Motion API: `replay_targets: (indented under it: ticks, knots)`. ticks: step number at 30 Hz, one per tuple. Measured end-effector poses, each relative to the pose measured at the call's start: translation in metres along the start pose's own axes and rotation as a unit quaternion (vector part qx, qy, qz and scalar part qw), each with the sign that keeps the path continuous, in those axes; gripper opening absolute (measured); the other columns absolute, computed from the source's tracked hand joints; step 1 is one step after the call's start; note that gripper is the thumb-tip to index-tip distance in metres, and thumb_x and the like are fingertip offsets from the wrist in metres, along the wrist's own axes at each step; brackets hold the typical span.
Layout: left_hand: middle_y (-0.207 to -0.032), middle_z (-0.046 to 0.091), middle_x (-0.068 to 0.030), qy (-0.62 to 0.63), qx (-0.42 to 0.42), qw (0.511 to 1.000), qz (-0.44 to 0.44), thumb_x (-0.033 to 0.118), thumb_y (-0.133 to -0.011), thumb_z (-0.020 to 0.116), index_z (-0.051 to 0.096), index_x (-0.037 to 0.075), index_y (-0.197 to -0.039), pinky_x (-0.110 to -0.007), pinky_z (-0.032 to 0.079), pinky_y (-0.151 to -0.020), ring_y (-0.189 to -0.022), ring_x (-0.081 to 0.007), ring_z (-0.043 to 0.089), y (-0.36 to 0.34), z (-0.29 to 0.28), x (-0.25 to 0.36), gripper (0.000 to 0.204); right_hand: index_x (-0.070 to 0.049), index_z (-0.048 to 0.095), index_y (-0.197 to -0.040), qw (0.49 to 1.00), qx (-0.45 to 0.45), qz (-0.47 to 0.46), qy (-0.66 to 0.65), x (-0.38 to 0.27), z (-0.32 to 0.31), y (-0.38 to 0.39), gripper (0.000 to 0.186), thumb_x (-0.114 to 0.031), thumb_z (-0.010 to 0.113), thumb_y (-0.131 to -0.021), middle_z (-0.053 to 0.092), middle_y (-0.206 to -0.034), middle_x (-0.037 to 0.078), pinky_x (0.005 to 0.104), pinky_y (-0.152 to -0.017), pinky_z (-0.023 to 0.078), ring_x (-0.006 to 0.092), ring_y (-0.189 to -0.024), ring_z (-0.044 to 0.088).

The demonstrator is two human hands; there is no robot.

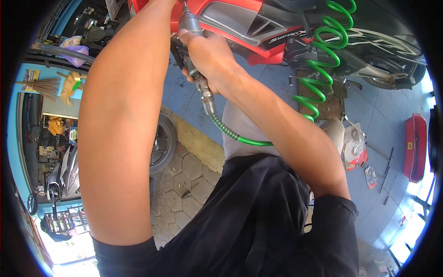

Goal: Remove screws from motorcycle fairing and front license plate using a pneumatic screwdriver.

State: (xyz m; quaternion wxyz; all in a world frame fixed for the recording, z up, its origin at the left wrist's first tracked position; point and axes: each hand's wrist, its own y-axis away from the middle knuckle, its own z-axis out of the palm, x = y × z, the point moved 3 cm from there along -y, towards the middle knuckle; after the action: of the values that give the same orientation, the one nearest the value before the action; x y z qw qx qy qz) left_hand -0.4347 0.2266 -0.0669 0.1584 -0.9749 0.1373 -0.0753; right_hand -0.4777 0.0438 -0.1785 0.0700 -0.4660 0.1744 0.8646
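My right hand (211, 54) is closed round the grip of a grey pistol-grip air screwdriver (191, 24). Its narrow bit points up toward the red body panel (233, 5) of a motorcycle; whether the tip touches a screw is hard to see at the picture's edge. From the bottom of the grip runs a metal coupling (204, 92) with a green air hose (249, 141), spring-wrapped near the tool. My left arm reaches up past the top edge beside the bit, and the left hand lies beyond the picture.
A coiled green hose (323, 69) hangs in front of the motorcycle at right. Tools and a plastic packet (370, 177) lie on the blue tiled floor, near a red tray (415, 147). A wheel (162, 144) stands behind my left arm. Another motorcycle (69, 177) is farther left.
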Motion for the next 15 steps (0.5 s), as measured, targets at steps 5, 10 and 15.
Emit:
replay_targets:
  ticks: [5, 10, 15]
  knots:
    - [-0.114, 0.072, -0.0193, 0.037, -0.013, 0.997, -0.061, 0.011, -0.074, 0.082, 0.072, -0.002, -0.11, -0.038, 0.058, -0.082, -0.099, -0.0277, 0.072, -0.009, 0.007, 0.008, 0.04, 0.003, 0.059, -0.107, 0.996, 0.039, 0.014, -0.074, 0.001, 0.014, -0.018, 0.037, -0.032, 0.057, -0.098, 0.056, -0.081, 0.01, 0.0303, -0.045, 0.045, 0.0161, -0.058, 0.056]
    - [-0.113, 0.072, -0.0186, 0.013, 0.013, 1.0, -0.011, 0.011, -0.073, 0.084, 0.072, -0.002, -0.109, -0.038, 0.059, -0.082, -0.099, -0.0267, 0.072, -0.016, 0.01, -0.002, 0.04, 0.011, 0.061, -0.1, 0.992, 0.018, -0.034, -0.12, 0.004, 0.035, -0.036, 0.041, -0.03, 0.058, -0.096, 0.066, -0.09, 0.019, 0.0382, -0.047, 0.054, 0.0224, -0.059, 0.065]
    - [-0.111, 0.072, -0.0186, 0.035, 0.029, 0.999, -0.004, 0.011, -0.073, 0.083, 0.073, -0.002, -0.107, -0.038, 0.059, -0.081, -0.099, -0.0284, 0.072, -0.007, 0.013, -0.004, 0.037, 0.01, 0.062, -0.104, 0.991, 0.051, -0.031, -0.119, -0.002, 0.043, -0.027, 0.04, -0.029, 0.057, -0.097, 0.067, -0.093, 0.02, 0.0371, -0.048, 0.054, 0.0239, -0.061, 0.066]
